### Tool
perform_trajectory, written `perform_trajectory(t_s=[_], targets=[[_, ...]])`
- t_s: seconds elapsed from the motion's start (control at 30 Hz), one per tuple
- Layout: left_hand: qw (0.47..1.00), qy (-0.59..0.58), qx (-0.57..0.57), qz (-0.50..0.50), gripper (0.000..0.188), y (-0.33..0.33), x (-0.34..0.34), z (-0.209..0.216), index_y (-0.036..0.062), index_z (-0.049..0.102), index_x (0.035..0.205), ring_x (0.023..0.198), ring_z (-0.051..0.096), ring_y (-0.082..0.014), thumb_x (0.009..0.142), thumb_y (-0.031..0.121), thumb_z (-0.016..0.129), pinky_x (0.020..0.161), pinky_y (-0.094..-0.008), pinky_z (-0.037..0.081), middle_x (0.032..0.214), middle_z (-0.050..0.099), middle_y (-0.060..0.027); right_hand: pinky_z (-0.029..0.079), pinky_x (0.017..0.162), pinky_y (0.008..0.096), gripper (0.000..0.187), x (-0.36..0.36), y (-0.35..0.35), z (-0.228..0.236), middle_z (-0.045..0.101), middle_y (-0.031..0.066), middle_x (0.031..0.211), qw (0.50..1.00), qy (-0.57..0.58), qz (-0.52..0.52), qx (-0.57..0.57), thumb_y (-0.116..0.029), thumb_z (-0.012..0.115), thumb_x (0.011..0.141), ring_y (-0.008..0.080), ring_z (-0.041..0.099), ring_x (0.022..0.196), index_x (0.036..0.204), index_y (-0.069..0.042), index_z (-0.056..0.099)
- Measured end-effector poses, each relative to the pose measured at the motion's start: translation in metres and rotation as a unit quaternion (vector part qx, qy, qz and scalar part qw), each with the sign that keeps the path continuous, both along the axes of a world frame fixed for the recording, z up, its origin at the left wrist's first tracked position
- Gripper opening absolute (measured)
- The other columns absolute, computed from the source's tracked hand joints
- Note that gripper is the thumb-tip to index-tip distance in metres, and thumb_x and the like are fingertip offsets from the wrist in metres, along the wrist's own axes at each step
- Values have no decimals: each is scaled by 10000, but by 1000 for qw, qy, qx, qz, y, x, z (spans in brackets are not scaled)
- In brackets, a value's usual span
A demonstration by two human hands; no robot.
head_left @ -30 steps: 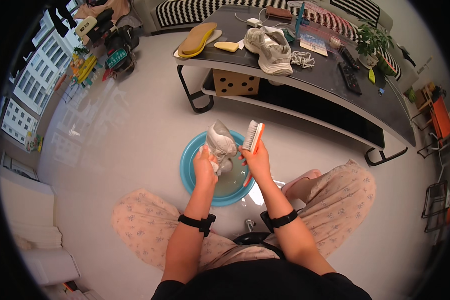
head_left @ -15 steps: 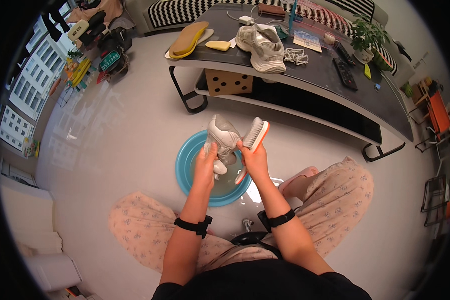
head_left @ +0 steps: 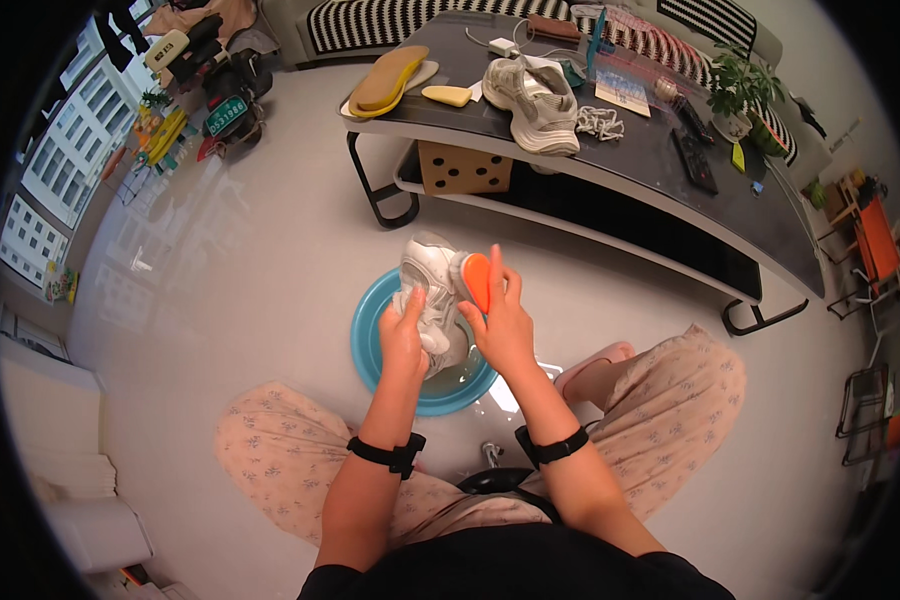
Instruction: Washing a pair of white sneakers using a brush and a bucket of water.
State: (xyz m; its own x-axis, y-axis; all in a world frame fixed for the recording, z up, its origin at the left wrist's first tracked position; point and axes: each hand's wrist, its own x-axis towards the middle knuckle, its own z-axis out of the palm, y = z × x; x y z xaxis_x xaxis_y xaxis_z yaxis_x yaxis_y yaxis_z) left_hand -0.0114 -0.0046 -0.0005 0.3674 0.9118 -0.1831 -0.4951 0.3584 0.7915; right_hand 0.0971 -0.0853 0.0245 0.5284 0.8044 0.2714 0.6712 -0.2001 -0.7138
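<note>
My left hand (head_left: 404, 335) is closed round a white and grey sneaker (head_left: 430, 275), held tilted above a blue basin (head_left: 366, 345) on the floor. Cloudy water shows in the basin beside the shoe. In my right hand (head_left: 503, 325) is a scrub brush (head_left: 478, 280) with an orange back and pale bristles. Its bristles face left and meet the side of the sneaker. My right index finger stretches along the brush's back. The lower end of the brush is hidden by my right hand.
Beyond the basin stands a low dark coffee table (head_left: 650, 165). On it are a second sneaker (head_left: 535, 105), insoles (head_left: 390, 80), white shoelaces (head_left: 600, 123), a remote control (head_left: 694, 160) and a potted plant (head_left: 740, 90). A scooter (head_left: 225, 95) is parked at the far left.
My right hand has turned the brush so its orange back faces right and its bristles meet the shoe. The sneaker has rotated in my left hand and now shows its whiter side.
</note>
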Motion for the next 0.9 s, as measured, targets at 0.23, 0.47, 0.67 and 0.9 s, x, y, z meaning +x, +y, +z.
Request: perform_trajectory(t_s=[0.23, 0.47, 0.67, 0.9], targets=[[996, -43, -66, 46, 294, 11, -3, -3, -55, 509, 1055, 826, 597, -194, 872, 173, 547, 717, -300, 490, 970, 586, -108, 489, 521, 332, 573, -14, -2, -22, 540, 62, 930, 986, -162, 35, -16, -298, 562, 832, 239, 593, 662, 1347, -170, 346], [997, -26, -59, 33, 292, 4, -1, -2, -59, 508, 1039, 832, 599, -196, 873, 179, 546, 711, -304, 497, 963, 582, -120, 485, 523, 332, 512, -17, 5, -14, 552, 63, 892, 977, -201, -29, 61, -254, 594, 804, 238, 582, 641, 1289, -218, 433], [996, -37, -63, 52, 267, 13, -8, 4, -48, 516, 1025, 854, 594, -199, 878, 174, 539, 735, -307, 490, 958, 585, -118, 471, 590, 363, 472, -21, 2, -13, 553, 89, 937, 973, -207, 42, 92, -208, 600, 780, 272, 570, 713, 1237, -230, 484], [999, 2, -34, 14, 371, 2, -8, 8, -79, 467, 1116, 958, 570, -241, 890, 209, 523, 821, -358, 475, 1065, 551, -160, 346, 674, 356, 509, -22, 5, -7, 531, 98, 989, 973, -195, -39, 117, -76, 507, 778, 259, 512, 819, 1247, -274, 484]])
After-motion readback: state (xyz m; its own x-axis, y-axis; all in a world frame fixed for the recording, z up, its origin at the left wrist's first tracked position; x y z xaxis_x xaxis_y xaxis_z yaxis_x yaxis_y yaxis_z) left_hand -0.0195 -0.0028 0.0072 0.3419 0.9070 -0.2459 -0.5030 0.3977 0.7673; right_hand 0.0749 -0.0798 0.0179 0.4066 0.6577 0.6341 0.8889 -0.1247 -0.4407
